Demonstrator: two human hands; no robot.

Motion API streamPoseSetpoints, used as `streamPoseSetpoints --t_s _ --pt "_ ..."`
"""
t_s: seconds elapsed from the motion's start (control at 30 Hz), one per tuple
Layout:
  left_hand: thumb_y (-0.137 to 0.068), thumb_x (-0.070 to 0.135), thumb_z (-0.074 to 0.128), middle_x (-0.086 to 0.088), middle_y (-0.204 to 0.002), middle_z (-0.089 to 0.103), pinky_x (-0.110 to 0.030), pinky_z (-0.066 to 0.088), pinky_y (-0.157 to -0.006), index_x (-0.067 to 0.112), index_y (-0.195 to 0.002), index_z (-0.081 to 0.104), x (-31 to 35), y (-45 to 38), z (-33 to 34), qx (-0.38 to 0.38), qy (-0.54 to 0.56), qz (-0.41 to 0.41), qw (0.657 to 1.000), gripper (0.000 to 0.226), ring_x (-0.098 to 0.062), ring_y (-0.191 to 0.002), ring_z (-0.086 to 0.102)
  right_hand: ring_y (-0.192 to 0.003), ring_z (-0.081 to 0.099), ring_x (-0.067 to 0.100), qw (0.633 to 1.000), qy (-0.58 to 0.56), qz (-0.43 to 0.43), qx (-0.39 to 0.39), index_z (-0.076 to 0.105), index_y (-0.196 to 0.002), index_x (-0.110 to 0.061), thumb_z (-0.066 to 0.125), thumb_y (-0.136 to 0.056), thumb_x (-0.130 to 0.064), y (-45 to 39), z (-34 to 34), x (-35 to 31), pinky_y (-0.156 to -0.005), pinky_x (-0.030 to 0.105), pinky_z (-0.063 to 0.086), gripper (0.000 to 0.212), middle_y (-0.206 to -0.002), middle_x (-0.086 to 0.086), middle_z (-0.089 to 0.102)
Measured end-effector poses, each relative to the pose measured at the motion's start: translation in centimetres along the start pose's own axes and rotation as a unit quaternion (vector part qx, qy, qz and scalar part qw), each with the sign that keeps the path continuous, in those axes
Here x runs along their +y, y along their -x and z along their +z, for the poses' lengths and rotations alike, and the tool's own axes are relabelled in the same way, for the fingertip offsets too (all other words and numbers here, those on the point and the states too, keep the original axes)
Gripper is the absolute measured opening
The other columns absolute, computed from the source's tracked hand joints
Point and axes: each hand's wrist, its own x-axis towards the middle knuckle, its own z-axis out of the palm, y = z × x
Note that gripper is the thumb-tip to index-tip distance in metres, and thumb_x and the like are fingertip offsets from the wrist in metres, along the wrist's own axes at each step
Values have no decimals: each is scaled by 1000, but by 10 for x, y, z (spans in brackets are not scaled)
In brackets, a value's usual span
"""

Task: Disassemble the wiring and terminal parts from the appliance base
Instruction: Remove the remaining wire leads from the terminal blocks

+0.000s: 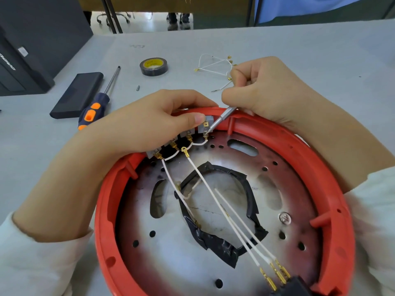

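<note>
On a grey surface lay the red base. Left hand pinched the terminal block; right-hand fingers gripped a slim screwdriver prying a terminal. Thin wires looked limp, best pulled by their connectors.

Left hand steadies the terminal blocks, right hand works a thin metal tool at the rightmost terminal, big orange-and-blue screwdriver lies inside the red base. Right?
Not quite. The orange-and-blue screwdriver lies on the table outside the red base, left of it, as the head view shows. The rest holds: left hand steadies the terminal blocks, right hand works the thin metal tool.
</note>
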Motion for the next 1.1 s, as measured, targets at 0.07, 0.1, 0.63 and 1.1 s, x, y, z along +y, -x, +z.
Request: streamPoseSetpoints --t_s 0.07,0.1,0.63,1.1 --pt "-97 19 50 13 -112 68 -32 44 -97 35 -117 60 0 0 0 0 5 3 1000 28 -9 -107 61 -35 32 4 1000 -12 -5 10 38 -49 -15 62 -72 -7 3 -2 2 -39 13 28 33 -35 -7 38" --pt "-97 19 50 14 -110 69 -30 44 -96 36 -117 60 0 1 0 1 7 3 1000 28 -9 -106 62 -34 32 4 1000 -21 -8 13 40 -50 -15 63 -74 -7 4 -3 3 -39 12 28 35 -35 -7 40" --pt "-96 25 52 3 -105 69 -40 45 -96 36 -116 62 1 5 0 9 1 -10 1000 24 -19 -101 62 -38 46 13 974 -208 -8 -94 74 -95 -21 63 -80 -38 48 -20 -17 -36 15 29 25 -63 3 64" --pt "-97 24 51 15 -117 65 -33 42 -104 33 -122 59 -1 4 1 18 10 -13 1000 28 -4 -110 59 -67 36 2 860 400 -156 -274 55 -105 -41 40 -91 -31 87 8 -23 -51 23 29 22 -85 -12 26"
